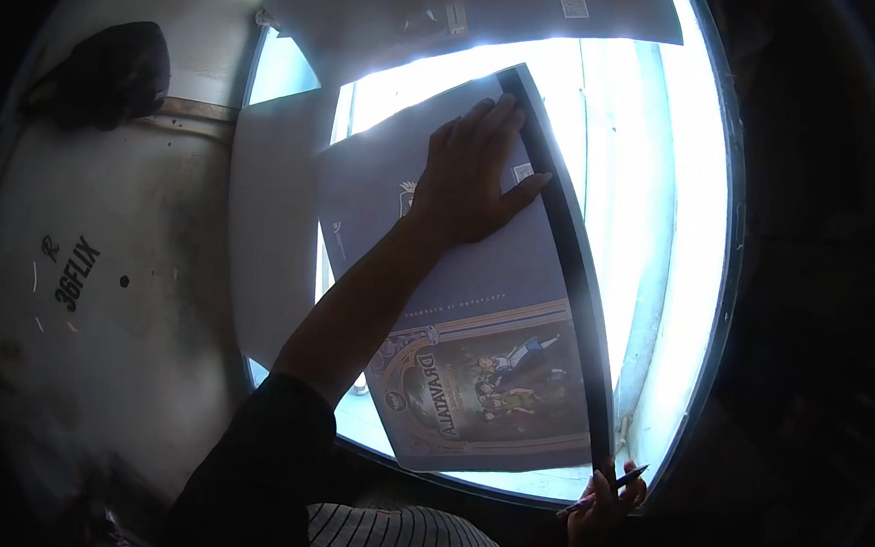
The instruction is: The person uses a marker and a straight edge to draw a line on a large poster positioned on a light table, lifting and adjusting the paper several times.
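A large printed sheet [548, 270] lies tilted over a brightly lit glass panel [647, 286]; a colourful illustration fills its near part. Along the sheet's right edge runs a long dark straight strip [588, 303], which looks like a ruler. My left hand [474, 170] lies flat on the far part of the sheet, fingers stretched out, fingertips and thumb reaching the strip. At the strip's near end, my right hand [606, 499] is closed around a slim, dark pen-like tool [630, 476] with a pointed tip. Whether those fingers also touch the strip, I cannot tell.
Another sheet [514, 12] covers the panel's far end, and a plain pale sheet [273, 213] its left side. A dark frame [734, 262] borders the panel. Further left, a dark object [114, 73] rests on a pale surface [152, 356] with black markings.
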The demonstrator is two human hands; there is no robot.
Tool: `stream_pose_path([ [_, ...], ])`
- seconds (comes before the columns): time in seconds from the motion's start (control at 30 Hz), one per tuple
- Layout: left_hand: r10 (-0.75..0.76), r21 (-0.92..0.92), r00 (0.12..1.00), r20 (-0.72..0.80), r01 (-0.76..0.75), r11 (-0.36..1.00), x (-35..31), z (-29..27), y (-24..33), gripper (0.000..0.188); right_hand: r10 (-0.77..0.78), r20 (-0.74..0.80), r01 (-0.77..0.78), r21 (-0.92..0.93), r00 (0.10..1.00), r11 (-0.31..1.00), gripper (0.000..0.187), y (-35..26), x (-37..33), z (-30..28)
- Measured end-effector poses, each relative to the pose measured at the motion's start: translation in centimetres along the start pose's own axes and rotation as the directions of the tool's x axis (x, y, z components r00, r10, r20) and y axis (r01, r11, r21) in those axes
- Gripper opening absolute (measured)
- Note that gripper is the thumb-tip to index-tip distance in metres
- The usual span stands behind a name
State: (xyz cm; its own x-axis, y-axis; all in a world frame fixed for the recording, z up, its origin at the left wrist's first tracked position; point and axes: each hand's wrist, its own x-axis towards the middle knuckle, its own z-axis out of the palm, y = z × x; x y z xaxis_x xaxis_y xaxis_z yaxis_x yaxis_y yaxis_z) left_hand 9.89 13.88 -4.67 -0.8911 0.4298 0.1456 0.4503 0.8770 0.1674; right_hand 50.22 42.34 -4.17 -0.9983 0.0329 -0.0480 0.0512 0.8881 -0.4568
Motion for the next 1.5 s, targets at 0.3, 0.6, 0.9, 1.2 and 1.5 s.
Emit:
stream_pose_path([
  [0.3,0.023,0.053,0.999,-0.034,-0.021,0.998,-0.1,0.3,0.0,0.076,-0.092,-0.081,0.089,-0.048,0.992,0.995,0.016,0.3,0.2,0.7],
  [0.6,0.025,0.060,1.000,-0.013,-0.024,0.998,0.0,0.0,-0.3,0.078,-0.043,-0.100,0.045,0.016,0.994,0.999,0.025,-0.7,0.7,0.6],
  [0.9,0.180,0.007,0.978,-0.107,-0.181,0.984,0.3,1.3,-1.3,0.081,-0.033,-0.015,0.035,0.086,0.999,0.996,0.050,0.2,0.7,0.2],
  [1.2,0.131,0.001,0.991,0.018,-0.131,0.991,0.5,1.3,0.1,0.083,0.005,-0.123,0.019,0.192,0.992,0.981,0.040,0.4,0.6,0.3],
  [1.5,0.126,0.000,0.991,0.042,-0.126,0.992,0.4,0.9,-0.5,0.088,0.026,-0.116,-0.002,0.206,0.993,0.978,0.044,0.0,0.8,0.6],
])
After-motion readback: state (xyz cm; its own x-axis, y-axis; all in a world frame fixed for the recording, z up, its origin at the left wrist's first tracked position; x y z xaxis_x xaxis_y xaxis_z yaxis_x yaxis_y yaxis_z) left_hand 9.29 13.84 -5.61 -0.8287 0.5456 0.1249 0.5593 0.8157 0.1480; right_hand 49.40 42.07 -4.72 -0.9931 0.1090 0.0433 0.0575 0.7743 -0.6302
